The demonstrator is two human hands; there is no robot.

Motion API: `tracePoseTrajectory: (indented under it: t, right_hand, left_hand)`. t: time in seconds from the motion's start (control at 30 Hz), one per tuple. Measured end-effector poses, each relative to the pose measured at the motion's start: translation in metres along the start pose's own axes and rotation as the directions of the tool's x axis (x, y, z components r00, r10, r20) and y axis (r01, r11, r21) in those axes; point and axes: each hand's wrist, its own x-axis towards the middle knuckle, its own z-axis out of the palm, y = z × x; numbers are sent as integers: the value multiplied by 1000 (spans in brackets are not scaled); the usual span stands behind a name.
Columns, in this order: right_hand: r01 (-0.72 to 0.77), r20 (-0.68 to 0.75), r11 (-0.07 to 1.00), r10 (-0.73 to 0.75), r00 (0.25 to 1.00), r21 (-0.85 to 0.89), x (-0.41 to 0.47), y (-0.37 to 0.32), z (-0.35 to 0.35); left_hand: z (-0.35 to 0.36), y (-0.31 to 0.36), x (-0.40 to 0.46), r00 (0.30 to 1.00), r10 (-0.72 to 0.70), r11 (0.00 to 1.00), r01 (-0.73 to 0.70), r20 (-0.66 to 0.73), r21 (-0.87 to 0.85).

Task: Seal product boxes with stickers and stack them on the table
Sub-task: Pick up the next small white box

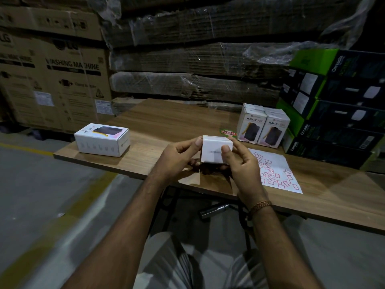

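White box [216,150] held above table [158,124] edge; left hand [177,157], right hand [242,165] grip its opposite sides.

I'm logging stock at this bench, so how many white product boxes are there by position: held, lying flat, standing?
Held in both hands: 1 white box
Lying flat at the table's left: 1
Standing upright at the right, fronts visible: 2
Total: 4; more may stand behind those two.
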Motion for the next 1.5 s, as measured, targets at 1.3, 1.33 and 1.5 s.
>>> tracePoseTrajectory:
  t: [1.3, 1.33, 1.5]
  right_hand:
    - [216, -220, 956, -259, 941, -198, -11, -13, -7]
    - [219, -258, 947, -279, 925, -236, -10, -14, -17]
    - [78, -327, 854, -279, 903, -514, -3, -9, -90]
  left_hand:
    - [-12, -13, 4, 983, 180, 965, -169, -40, 199]
    - [-11, -12, 2, 974, 212, 956, -190, -78, 225]
    - [21, -9, -17, 785, 449, 878, -299, -427, 375]
